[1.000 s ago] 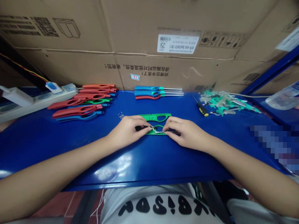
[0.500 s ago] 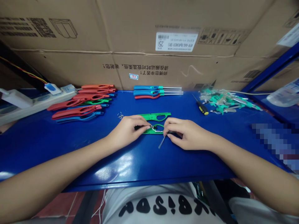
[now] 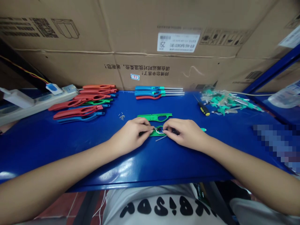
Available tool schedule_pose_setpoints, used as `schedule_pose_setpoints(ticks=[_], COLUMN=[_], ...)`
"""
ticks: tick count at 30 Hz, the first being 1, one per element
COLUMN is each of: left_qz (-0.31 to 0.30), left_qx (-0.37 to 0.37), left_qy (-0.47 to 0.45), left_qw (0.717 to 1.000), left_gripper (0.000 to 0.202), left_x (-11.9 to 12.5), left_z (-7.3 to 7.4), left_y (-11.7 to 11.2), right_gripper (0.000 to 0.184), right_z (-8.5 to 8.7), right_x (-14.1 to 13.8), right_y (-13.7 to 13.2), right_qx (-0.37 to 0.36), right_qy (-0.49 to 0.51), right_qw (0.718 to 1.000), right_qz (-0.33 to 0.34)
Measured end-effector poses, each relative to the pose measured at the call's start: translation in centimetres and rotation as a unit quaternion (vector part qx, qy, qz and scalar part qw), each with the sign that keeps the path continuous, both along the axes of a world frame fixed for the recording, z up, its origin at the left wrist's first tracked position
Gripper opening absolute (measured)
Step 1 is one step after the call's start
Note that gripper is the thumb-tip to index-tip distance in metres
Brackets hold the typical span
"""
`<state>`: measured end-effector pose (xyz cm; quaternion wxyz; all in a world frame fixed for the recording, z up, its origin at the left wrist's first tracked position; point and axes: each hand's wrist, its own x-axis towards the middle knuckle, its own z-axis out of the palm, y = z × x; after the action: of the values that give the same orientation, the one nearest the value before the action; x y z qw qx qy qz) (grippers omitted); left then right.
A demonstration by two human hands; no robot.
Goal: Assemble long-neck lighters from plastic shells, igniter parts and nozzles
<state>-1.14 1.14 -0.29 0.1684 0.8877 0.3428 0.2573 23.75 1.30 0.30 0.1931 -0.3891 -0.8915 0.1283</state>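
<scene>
In the head view, an open green lighter shell half [image 3: 154, 134] lies on the blue table between my hands, with thin white wires [image 3: 159, 132] across it. My left hand [image 3: 133, 132] is closed in a pinch at the shell's left part and a small dark piece there. My right hand [image 3: 185, 132] pinches the wires near the shell's right part. It also keeps a screwdriver [image 3: 161, 138] in the palm; the thin shaft points down-left and a teal end sticks out on the right. Just behind lies the other green shell half [image 3: 153, 117]. My fingers hide part of the work.
Small screws [image 3: 122, 116] lie left of the shells. Red, blue and green lighter casings [image 3: 79, 101] are stacked at left by a power strip [image 3: 44, 100]. Lighters with metal tubes [image 3: 150, 93] lie behind. At right are a yellow-black screwdriver [image 3: 204, 109] and teal parts [image 3: 227, 101]. Cardboard [image 3: 140, 40] stands behind.
My hands and the green shell half have shifted slightly right. The screwdriver in my right hand has swung to a flatter angle, and its teal end now shows behind the hand.
</scene>
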Motion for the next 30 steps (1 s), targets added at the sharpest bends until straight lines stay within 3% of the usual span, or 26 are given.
schedule_pose_setpoints(ticks=[5, 11, 18, 25, 30], left_qz=[0.013, 0.014, -0.006, -0.013, -0.02], left_qx=[0.065, 0.162, 0.077, 0.062, 0.061], left_qy=[0.122, 0.248, 0.099, 0.025, 0.021], left_qw=[0.99, 0.955, 0.992, 0.998, 0.998], left_gripper=[0.03, 0.036, 0.028, 0.025, 0.024], left_x=[0.3, 0.6, 0.2, 0.1, 0.1], left_z=[0.6, 0.9, -0.1, -0.7, -0.8], left_y=[-1.5, -2.9, -1.3, -0.8, -0.7], right_gripper=[0.005, 0.011, 0.011, 0.014, 0.016], right_z=[-0.3, -0.5, -0.5, -0.7, -0.8], right_x=[0.2, 0.1, 0.4, 0.4, 0.1], right_y=[0.3, 0.5, 0.9, 0.8, 0.5], right_qx=[-0.003, 0.001, 0.002, 0.028, 0.033], right_qy=[0.023, 0.019, 0.022, 0.006, -0.003], right_qw=[1.0, 1.0, 1.0, 0.999, 0.999], right_qz=[-0.012, 0.003, -0.011, 0.017, 0.025])
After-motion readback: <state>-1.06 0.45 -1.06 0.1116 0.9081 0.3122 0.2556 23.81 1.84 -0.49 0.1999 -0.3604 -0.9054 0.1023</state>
